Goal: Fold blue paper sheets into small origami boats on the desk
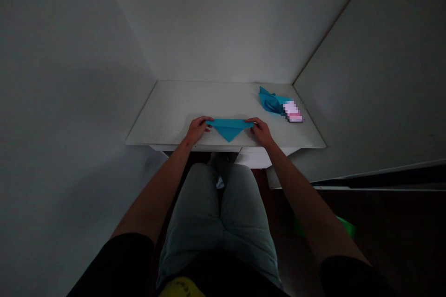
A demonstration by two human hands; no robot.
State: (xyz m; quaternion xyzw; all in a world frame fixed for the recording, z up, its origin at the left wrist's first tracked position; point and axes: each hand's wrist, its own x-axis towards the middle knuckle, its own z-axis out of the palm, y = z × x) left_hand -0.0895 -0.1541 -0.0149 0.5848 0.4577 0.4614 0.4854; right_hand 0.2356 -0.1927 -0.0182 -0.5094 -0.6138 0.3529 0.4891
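Note:
A blue cloth (229, 130), folded into a band along its far edge with a triangular point towards me, lies near the front edge of the white table (195, 97). My left hand (198, 129) grips the band's left end between thumb and fingers. At the opposite end, my right hand (259, 130) pinches the band's right tip. The band is stretched straight between both hands.
Another blue cloth (270, 100) lies crumpled at the table's back right. Beside it is a phone-like object (293, 111), its screen pixelated. Walls border the table at the back and sides. A green object (345, 226) is low at the right.

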